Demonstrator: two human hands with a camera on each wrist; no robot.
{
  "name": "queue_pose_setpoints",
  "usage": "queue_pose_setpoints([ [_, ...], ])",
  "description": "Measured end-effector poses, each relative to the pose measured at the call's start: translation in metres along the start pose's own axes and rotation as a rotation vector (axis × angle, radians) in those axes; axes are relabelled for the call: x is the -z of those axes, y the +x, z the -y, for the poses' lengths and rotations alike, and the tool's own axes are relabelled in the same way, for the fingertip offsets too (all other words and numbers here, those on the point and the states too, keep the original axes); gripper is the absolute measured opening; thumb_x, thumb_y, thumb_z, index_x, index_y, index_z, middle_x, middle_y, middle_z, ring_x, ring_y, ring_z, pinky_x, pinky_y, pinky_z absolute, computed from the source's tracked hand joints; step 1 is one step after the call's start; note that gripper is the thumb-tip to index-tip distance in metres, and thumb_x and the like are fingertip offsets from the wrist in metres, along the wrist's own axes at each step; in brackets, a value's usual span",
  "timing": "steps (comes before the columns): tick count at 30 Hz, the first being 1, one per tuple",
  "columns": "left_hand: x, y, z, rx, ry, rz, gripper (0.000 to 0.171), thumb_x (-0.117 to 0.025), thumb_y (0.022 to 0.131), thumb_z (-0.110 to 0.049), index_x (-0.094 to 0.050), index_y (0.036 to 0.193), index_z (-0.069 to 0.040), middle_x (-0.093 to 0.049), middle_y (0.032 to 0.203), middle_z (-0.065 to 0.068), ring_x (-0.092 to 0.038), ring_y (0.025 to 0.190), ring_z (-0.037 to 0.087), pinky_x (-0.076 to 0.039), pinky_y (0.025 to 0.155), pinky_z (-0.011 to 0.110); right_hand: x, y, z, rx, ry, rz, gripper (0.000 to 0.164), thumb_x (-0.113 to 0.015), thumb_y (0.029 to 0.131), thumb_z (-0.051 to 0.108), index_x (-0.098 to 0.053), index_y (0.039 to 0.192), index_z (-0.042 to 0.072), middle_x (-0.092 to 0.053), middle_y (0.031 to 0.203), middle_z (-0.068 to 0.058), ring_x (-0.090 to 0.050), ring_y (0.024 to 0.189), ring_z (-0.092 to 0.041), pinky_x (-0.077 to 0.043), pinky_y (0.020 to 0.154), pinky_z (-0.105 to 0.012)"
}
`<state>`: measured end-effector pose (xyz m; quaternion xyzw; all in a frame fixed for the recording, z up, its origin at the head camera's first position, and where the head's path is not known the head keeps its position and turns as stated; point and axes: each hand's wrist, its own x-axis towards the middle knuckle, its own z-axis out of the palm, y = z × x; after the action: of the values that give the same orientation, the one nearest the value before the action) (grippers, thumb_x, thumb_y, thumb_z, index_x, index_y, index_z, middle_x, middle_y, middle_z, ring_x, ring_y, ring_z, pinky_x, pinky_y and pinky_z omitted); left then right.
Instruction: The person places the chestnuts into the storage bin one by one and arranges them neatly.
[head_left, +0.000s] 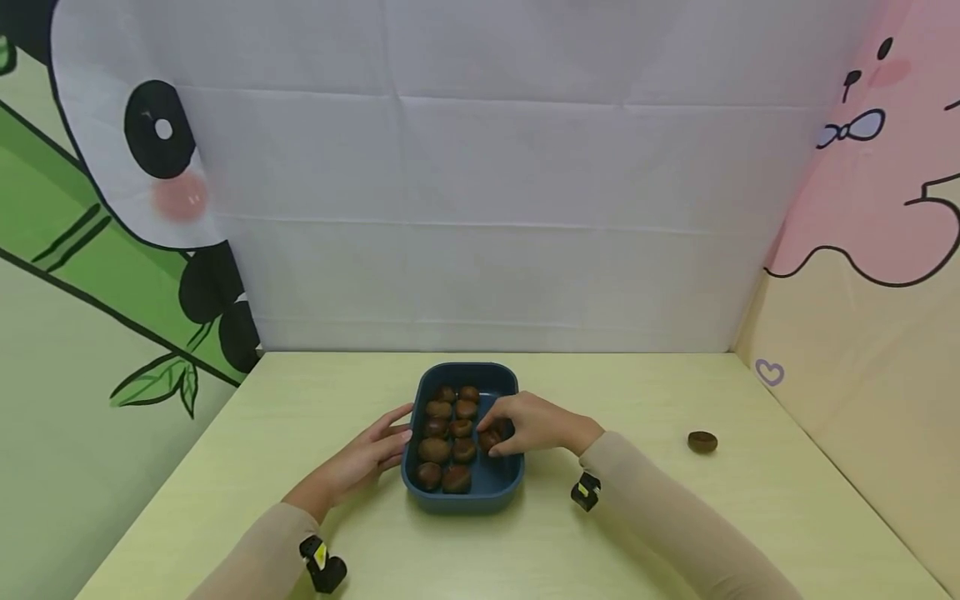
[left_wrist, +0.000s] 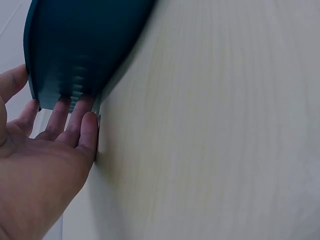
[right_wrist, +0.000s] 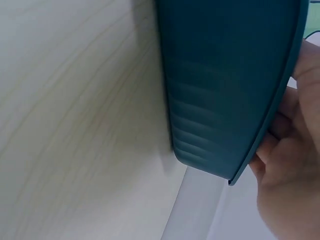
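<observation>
A dark blue rectangular box (head_left: 468, 504) stands on the table and holds several brown chestnuts (head_left: 434, 451) in two columns along its left and middle part. Inside its right side, my right hand (head_left: 536, 423) pinches a chestnut (head_left: 490, 439) between thumb and fingers. The right wrist view shows that hand reaching over the rim, its fingertips hidden behind the box wall. My left hand (head_left: 358, 462) touches the box's left wall with extended fingers (left_wrist: 75, 120). One more chestnut (head_left: 702, 442) lies alone on the table, right of my right forearm.
The pale wooden table (head_left: 600, 533) ends at a white cloth wall (head_left: 487, 275) behind the box. Printed side panels with cartoon figures stand on the left (head_left: 90, 433) and right (head_left: 862, 358).
</observation>
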<state>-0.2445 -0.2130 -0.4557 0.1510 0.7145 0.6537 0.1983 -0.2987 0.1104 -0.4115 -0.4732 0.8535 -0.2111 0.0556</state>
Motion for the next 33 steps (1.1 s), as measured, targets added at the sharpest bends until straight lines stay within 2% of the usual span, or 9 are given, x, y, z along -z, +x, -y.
queue_pose_setpoints([
  [7, 0.001, 0.000, -0.002, 0.003, 0.007, -0.004, 0.069, -0.049, 0.108, -0.030, -0.009, 0.162, -0.016, -0.018, 0.161, 0.027, -0.032, 0.143, 0.039, -0.025, 0.117, 0.051, -0.001, 0.004, -0.001, -0.007, 0.007, 0.014, 0.034, -0.080, 0.088, 0.029, -0.074, 0.117, 0.014, -0.069, 0.109, 0.004, -0.060, 0.091, -0.006, -0.051, 0.077, -0.022],
  [14, 0.001, 0.000, -0.002, -0.001, 0.012, -0.004, 0.069, -0.049, 0.108, -0.030, -0.009, 0.162, -0.016, -0.018, 0.161, 0.027, -0.032, 0.143, 0.039, -0.026, 0.117, 0.051, 0.000, 0.008, 0.003, -0.037, -0.042, 0.047, 0.032, -0.082, 0.086, 0.027, -0.076, 0.115, 0.016, -0.069, 0.104, 0.006, -0.062, 0.085, -0.011, -0.050, 0.072, -0.021],
  [21, 0.001, 0.001, -0.001, 0.009, 0.013, -0.008, 0.067, -0.048, 0.108, -0.031, -0.010, 0.162, -0.018, -0.020, 0.161, 0.024, -0.034, 0.143, 0.036, -0.029, 0.117, 0.047, -0.004, 0.014, 0.002, -0.077, -0.087, 0.067, 0.030, -0.085, 0.083, 0.026, -0.077, 0.112, 0.019, -0.068, 0.093, 0.013, -0.058, 0.076, 0.000, -0.050, 0.069, -0.019],
  [29, 0.001, 0.000, 0.000, -0.009, 0.014, 0.013, 0.068, -0.047, 0.109, -0.030, -0.008, 0.163, -0.016, -0.018, 0.161, 0.027, -0.033, 0.143, 0.038, -0.029, 0.116, 0.047, -0.004, 0.013, 0.007, -0.073, -0.068, 0.037, 0.026, -0.082, 0.085, 0.018, -0.077, 0.110, 0.016, -0.072, 0.098, 0.006, -0.065, 0.082, -0.005, -0.051, 0.072, -0.020],
  [33, 0.001, 0.001, 0.000, -0.008, 0.017, 0.012, 0.068, -0.047, 0.108, -0.031, -0.008, 0.162, -0.016, -0.019, 0.161, 0.026, -0.034, 0.143, 0.036, -0.032, 0.115, 0.043, -0.006, 0.011, 0.006, -0.058, -0.031, 0.015, 0.026, -0.082, 0.086, 0.018, -0.077, 0.111, 0.014, -0.072, 0.101, 0.004, -0.066, 0.086, -0.007, -0.052, 0.075, -0.019],
])
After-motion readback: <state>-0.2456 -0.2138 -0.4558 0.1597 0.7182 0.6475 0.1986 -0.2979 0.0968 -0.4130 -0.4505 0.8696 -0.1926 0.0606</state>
